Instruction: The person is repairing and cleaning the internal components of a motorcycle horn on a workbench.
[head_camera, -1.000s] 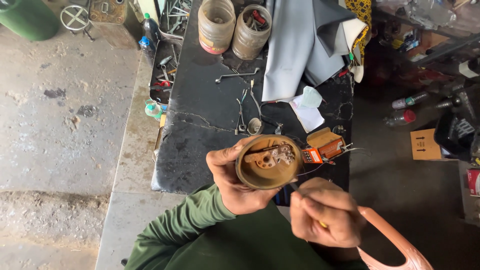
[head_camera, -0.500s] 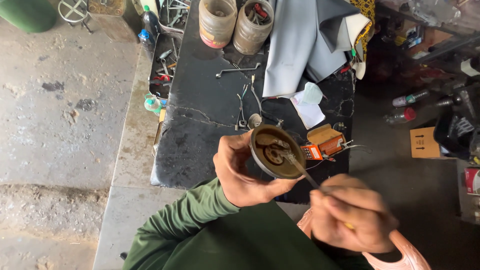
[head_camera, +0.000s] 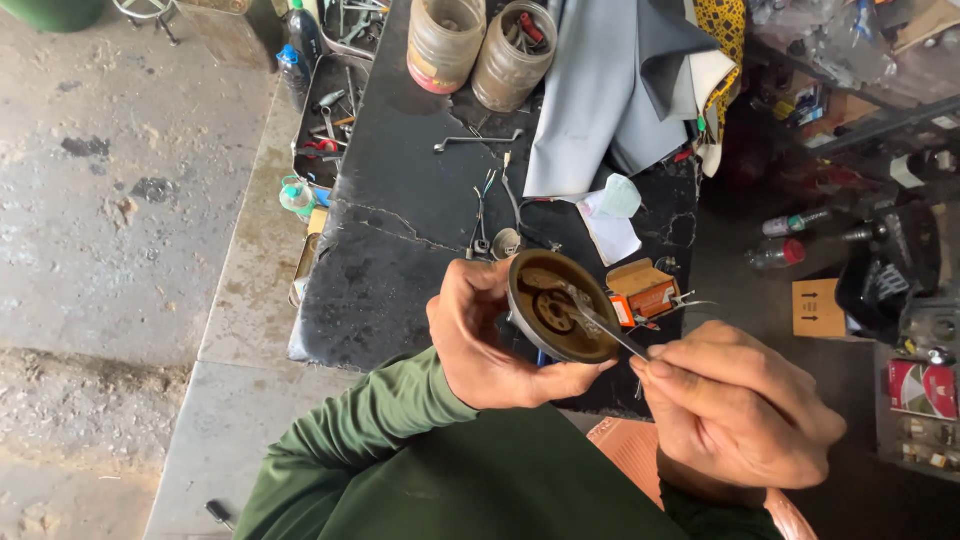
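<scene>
Round metal part (head_camera: 560, 308), a rusty dish-shaped housing, sits cupped in the left hand (head_camera: 490, 345), fingers wrapped around its rim, just above the near edge of the black workbench (head_camera: 400, 230). The right hand (head_camera: 735, 400) is closed on a thin metal tool (head_camera: 605, 330) whose tip reaches into the housing, so this looks like the picking or prying stage; the next move would call for a steady hold and fine tip work. Just behind the housing lies a small orange box (head_camera: 643, 290), farther back a bent wrench (head_camera: 478, 141), two grimy jars (head_camera: 480, 40) and grey cloth (head_camera: 610, 90). Left of the bench is bare concrete floor (head_camera: 120, 200).
</scene>
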